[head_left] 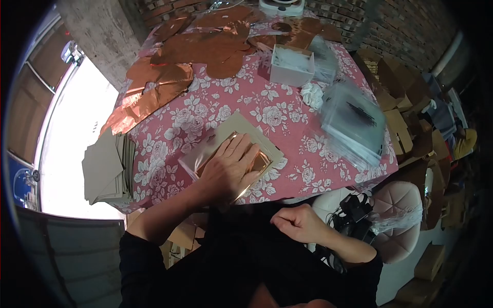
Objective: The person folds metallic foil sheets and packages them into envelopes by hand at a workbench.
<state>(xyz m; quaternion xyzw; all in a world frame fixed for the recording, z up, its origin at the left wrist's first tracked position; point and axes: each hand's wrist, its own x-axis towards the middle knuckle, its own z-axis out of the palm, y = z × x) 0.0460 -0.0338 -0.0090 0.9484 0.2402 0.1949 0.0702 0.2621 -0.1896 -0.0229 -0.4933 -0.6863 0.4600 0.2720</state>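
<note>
My left hand lies flat, fingers stretched out, on a shiny copper-coloured foil sheet. Beneath the foil is a grey-brown cardboard sheet, set at an angle near the table's front edge. A clear plastic film or sleeve shows at the left side of the foil; how the layers fit together is partly hidden by the hand. My right hand is curled into a loose fist in front of my body, just off the table edge, with nothing showing in it.
A stack of cardboard sheets stands at the table's left edge. Copper foil pieces cover the back. At right are a white box, crumpled white material and stacked clear plastic sleeves. A chair and cardboard boxes stand beyond.
</note>
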